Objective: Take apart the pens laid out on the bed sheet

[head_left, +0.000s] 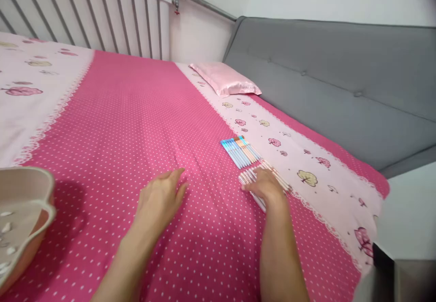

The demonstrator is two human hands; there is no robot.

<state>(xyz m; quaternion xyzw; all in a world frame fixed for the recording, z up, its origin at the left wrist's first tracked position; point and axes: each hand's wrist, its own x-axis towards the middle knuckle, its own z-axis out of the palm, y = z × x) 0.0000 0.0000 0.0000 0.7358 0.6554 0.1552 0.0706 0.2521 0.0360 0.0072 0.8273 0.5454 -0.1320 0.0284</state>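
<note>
My left hand hovers over the pink dotted bedspread with thumb and fingers apart, holding nothing. Farther right, my right hand rests over a row of pale, whitish pens, its thumb reaching toward their left ends. The thumb stands away from the fingers, and the palm hides part of the row. Just beyond that hand lies a neat row of pens with light blue barrels side by side. Peach-coloured pens sit among them.
A beige basin with small white pieces inside stands at the left edge. At the back lies a pink satin pillow by the grey padded headboard. A white radiator and a pipe run along the wall.
</note>
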